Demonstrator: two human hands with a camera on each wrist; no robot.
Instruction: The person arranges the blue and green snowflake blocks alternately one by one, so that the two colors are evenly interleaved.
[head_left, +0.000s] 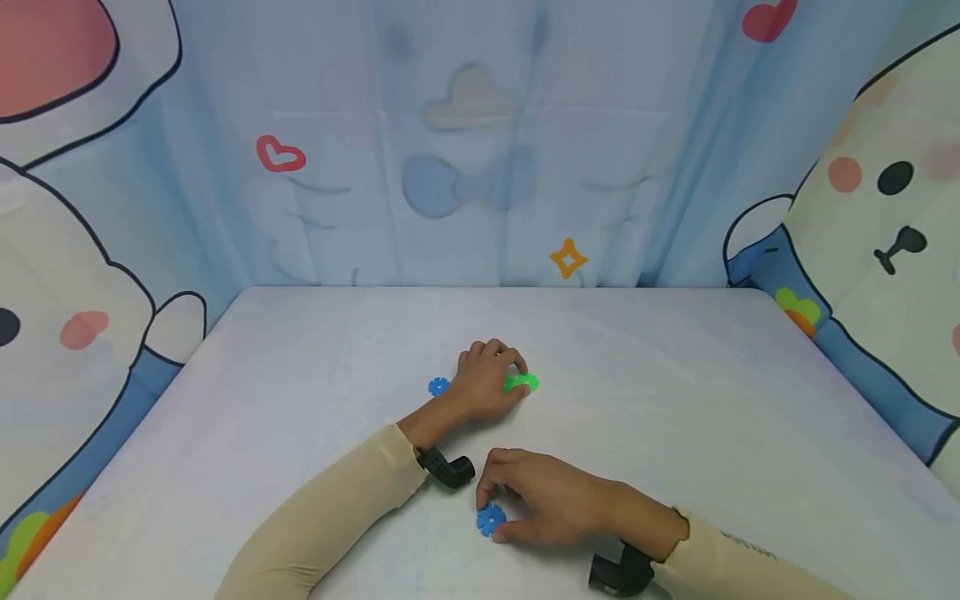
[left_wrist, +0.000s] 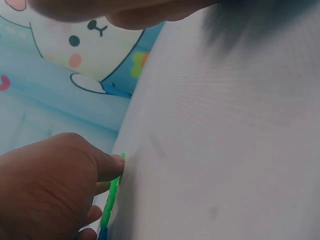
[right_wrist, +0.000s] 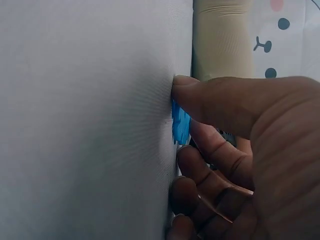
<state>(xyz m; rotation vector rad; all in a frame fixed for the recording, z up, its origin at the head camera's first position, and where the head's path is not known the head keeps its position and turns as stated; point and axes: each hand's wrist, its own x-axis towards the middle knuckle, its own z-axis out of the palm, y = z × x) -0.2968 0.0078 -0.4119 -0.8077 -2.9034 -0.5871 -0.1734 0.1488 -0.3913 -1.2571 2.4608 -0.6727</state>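
Observation:
My left hand (head_left: 487,379) bends over green notched plastic discs (head_left: 521,382) lying on the table, thumb and index finger pinching them near their right end. In the left wrist view the green discs (left_wrist: 111,195) form a flat strip, with a bit of blue (left_wrist: 103,233) at its lower end. A blue notched disc (head_left: 438,386) lies just left of that hand; whether it joins the green ones is hidden. Nearer the front, my right hand (head_left: 558,504) holds a blue notched disc (head_left: 491,518) between thumb and index finger. It looks layered in the right wrist view (right_wrist: 180,122).
A white cloth-covered table (head_left: 675,417) spreads around both hands. Behind it hangs a light blue printed curtain (head_left: 337,225). Cartoon-printed cloth lines the left and right sides. Each wrist carries a black camera, the left one (head_left: 450,469) close to the right hand.

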